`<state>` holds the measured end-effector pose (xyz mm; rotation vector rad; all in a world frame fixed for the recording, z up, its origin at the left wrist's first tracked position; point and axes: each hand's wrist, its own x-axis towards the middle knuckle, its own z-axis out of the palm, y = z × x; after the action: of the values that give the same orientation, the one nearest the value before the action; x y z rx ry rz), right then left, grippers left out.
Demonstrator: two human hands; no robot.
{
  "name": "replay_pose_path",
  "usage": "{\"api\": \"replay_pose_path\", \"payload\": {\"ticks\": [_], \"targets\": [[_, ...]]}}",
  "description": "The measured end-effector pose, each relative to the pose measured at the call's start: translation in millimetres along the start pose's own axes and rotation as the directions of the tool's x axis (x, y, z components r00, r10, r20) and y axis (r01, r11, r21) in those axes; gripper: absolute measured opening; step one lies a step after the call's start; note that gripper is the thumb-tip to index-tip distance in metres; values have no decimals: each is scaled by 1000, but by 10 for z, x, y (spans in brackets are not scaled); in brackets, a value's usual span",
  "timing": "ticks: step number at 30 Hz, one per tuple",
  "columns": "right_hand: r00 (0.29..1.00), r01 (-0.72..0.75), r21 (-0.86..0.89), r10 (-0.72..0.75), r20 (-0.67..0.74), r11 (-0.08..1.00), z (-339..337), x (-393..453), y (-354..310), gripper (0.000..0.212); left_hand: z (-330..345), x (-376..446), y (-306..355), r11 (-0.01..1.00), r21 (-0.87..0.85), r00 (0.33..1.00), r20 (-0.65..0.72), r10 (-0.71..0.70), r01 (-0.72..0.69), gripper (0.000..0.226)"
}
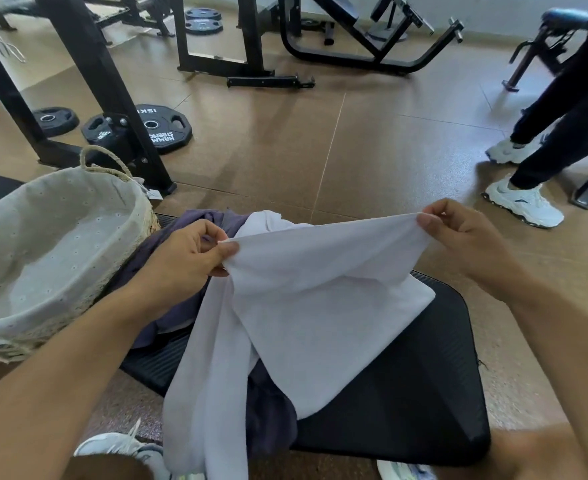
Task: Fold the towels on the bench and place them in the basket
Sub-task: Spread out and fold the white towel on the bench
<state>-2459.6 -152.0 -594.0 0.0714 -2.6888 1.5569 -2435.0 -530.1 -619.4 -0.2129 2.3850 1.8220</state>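
White towel [313,306], crumpled, half-unfurled

Both hands [188,251] [459,237] pinch a white towel [320,299] above the bench [424,393].

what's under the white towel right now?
A purple towel shows beneath the white towel, with the black bench below both. How far the purple one runs under it is covered.

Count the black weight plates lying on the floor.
4: two black weight plates lie by the rack's foot at left, and two are stacked at the far top. The frames may hide others.
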Motion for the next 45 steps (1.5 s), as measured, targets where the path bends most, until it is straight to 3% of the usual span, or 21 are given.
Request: {"api": "replay_pose_path", "payload": {"ticks": [2, 4, 5, 7, 9, 10, 11, 12, 13, 14, 16, 17, 18, 21, 25, 30, 34, 37, 41, 43, 45], "targets": [[994, -67, 145, 53, 97, 987, -81, -84, -23, 16, 53, -42, 67, 998, 41, 993, 107, -44, 40, 10], [947, -212, 245, 138, 289, 946, -220, -185, -29, 20, 24, -117, 140, 993, 40, 941, 319, -114, 106, 15], [902, -294, 276, 170, 398, 915, -308, -247, -23, 17, -22, -164, 186, 987, 40, 874, 460, -155, 154, 15], [782, -430, 320, 171, 600, 844, -483, -377, 9, 13, -137, -249, 260, 966, 21, 645, 740, -188, 258, 10], [652, -508, 433, 4, 758, 745, -615, -507, 20, 12, -226, -307, 314, 938, -40, 405, 907, -110, 344, 4], [599, -544, 514, -122, 791, 663, -651, -561, 13, 8, -252, -313, 334, 919, -88, 333, 942, -49, 384, 3], [569, -582, 584, -230, 790, 565, -652, -609, -31, 3, -258, -322, 362, 893, -140, 307, 952, 2, 428, 4], [563, -615, 627, -290, 774, 478, -646, -628, -58, 3, -245, -326, 388, 866, -187, 329, 944, 28, 464, 4], [573, -618, 646, -306, 761, 448, -623, -636, -97, 3, -221, -325, 418, 852, -215, 392, 920, 13, 477, 2], [604, -589, 645, -265, 752, 487, -587, -620, -130, 1, -187, -297, 415, 872, -222, 519, 854, -43, 436, 5], [732, -478, 535, -21, 681, 696, -526, -507, -125, 10, -83, -204, 337, 974, -84, 827, 546, -131, 210, 13], [803, -418, 419, 113, 585, 806, -488, -441, -84, 12, -13, -159, 287, 995, 31, 927, 360, -102, 98, 15], [856, -365, 272, 207, 474, 890, -433, -371, -28, 13, 55, -113, 231, 994, 110, 977, 209, -45, 22, 16], [923, -290, -52, 294, 247, 955, -233, -189, 172, 13, 183, -16, 121, 986, 149, 997, 48, 68, -74, 15], [943, -319, 36, 314, 112, 947, -71, -5, 321, 12, 249, 88, 117, 965, 214, 987, -10, 158, -152, 12], [970, -242, 118, 241, 19, 963, -1, 115, 220, 11, 257, 182, 128, 977, 215, 997, 80, -13, -4, 13], [992, -113, 119, 118, -37, 987, 39, 90, 67, 11, 170, 165, 170, 975, 220, 997, 78, 8, -25, 2], [998, -61, 219, 56, 27, 974, 105, -31, -107, 16, 124, 46, 200, 993, 106, 996, 71, 51, -59, 10], [972, -161, 511, 47, 230, 844, -3, -267, -376, 16, 92, -297, 369, 987, -135, 990, 104, 99, -85, 10], [938, -205, 569, -7, 348, 796, -123, -397, -470, 16, 14, -504, 496, 972, -228, 976, 195, 96, -50, 7], [896, -224, 587, -73, 438, 778, -259, -524, -521, 29, -128, -686, 616, 935, -352, 937, 338, 90, 37, 15]]}}
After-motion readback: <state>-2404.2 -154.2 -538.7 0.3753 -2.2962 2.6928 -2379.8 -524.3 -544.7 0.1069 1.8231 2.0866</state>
